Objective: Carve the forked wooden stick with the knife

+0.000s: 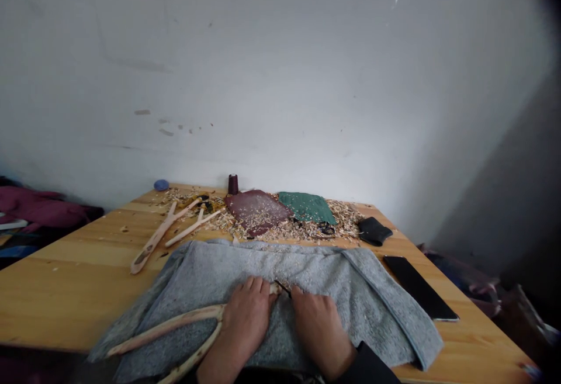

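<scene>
My left hand is closed around the stem of a peeled forked stick. Its two prongs spread toward the lower left, and the stem's end shows just past my fingers. My right hand is closed on a small knife; its dark, thin blade points at the stem's end, and the handle is hidden in my fist. Both hands rest over a grey cloth sprinkled with fine shavings, spread at the table's front.
Wood shavings cover the table's back, around maroon and green pieces of material and a thread spool. Another forked stick lies left. At right are a black folded piece and a dark phone-like slab.
</scene>
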{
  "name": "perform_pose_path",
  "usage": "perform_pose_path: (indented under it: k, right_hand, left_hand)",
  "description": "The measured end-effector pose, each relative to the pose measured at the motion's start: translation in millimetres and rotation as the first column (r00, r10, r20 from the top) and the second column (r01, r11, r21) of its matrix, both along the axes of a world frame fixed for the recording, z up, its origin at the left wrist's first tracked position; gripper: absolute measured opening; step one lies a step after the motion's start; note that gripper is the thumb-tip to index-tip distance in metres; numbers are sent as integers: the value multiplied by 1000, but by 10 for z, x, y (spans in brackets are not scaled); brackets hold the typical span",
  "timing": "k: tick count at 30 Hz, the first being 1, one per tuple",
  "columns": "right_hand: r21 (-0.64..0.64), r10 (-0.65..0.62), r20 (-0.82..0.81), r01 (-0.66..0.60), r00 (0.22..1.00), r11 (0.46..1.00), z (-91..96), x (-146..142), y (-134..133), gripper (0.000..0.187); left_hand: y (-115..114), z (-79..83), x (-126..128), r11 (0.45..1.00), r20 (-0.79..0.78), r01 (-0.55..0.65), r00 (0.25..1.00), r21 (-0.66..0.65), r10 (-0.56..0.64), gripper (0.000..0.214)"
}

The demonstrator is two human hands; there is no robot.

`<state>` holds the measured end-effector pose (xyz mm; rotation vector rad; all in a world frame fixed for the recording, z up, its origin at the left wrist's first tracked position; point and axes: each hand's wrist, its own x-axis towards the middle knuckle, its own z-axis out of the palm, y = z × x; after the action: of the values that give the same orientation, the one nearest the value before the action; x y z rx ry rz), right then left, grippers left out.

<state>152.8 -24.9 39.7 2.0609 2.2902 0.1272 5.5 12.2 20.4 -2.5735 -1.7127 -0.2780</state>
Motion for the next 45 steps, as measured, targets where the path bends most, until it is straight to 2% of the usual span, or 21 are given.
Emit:
perform_pose_path:
  k: [4,10,19,27,33,36,45]
  right_hand:
    - [21,13,33,-14,999,1000,-10,-86,-4,31]
    - [-12,-30,43,31,999,999,-21,-249,58,35]
    - [-47,-27,102,32,994,998,4,-418,195,39]
    - [-31,34,69,-32,997,999,10,-352,188,35]
    - [-5,-76,22,76,997,997,-74,-201,44,34]
    - [19,-76,22,75,997,997,-83,-216,28,33]
    - [-14,-121,87,123,989,992,-25,-476,266,36]
  left_hand:
    - [14,4,-6,1000,-10,12,1000,-29,-12,24]
    - [35,-28,-15,999,-2,34,999,-27,-34,24]
    - [65,-17,-23,996,-58,56,997,-70,-60,28]
    - [52,-26,-18,996,-47,22,999,-81,-26,24]
    - [12,16,11,999,1,5,1000,-48,-5,24]
    - [14,17,6,999,5,22,1000,-36,-22,24]
    - [29,-4,-23,996,-81,70,994,-46,-74,31]
